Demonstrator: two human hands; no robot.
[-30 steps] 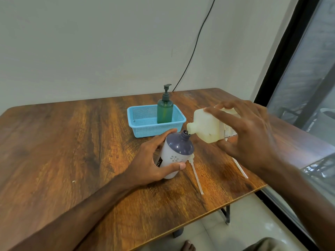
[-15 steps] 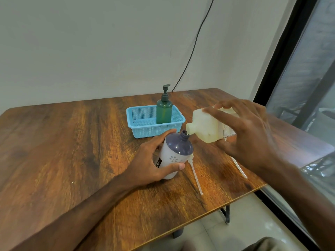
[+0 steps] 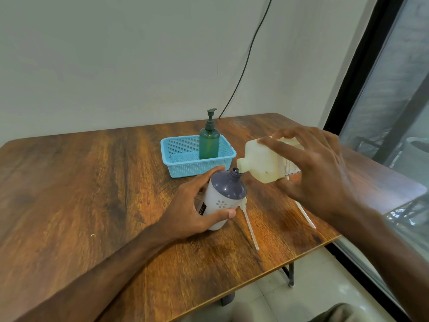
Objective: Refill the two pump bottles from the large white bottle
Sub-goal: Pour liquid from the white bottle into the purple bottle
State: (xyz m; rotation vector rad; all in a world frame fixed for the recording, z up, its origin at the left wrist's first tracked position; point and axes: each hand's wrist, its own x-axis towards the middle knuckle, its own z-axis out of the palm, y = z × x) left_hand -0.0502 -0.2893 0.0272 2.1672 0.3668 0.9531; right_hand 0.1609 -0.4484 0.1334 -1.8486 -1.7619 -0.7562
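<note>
Left hand: is gripping the purple-topped pump bottle around its pale body, thumb lying across the front and fingers curling behind the purple shoulder.
Purple-topped pump bottle: is standing on the wooden table near the front edge, with its pump off and its dark neck open.
Right hand: is grasping the large white bottle, fingers spreading over its upper side and thumb going underneath.
Large white bottle: is being held tipped on its side above the table, its spout pointing left and meeting the open neck of the purple-topped bottle; whether liquid is flowing cannot be told.
Green pump bottle: is standing upright in the right end of the blue basket, pump fitted.
Blue basket: is sitting on the table just behind the purple-topped bottle.
Pump tube: is lying on the table just right of the purple-topped bottle.
Second pump tube: is lying beneath the right hand, partly hidden.
Black cable: is hanging down the wall behind the table.
</note>
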